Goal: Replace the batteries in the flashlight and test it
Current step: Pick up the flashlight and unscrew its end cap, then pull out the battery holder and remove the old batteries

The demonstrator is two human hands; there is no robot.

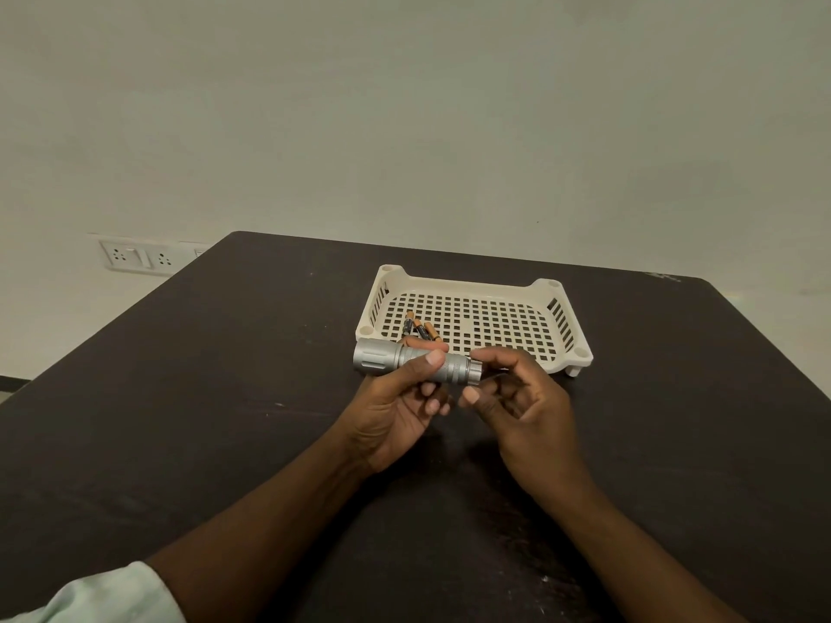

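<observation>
A wall socket panel [135, 256] sits far left. The left hand [395, 406] grips the silver flashlight [416, 362] sideways above the dark table [180, 397] — the right hand [521, 406] pinches its tail cap [474, 370]. Three batteries [420, 328] lie in the white perforated tray [476, 317] just behind.

Dim, even light; soft shadows under hands [395, 411], sharp focus (edges bowed).
</observation>
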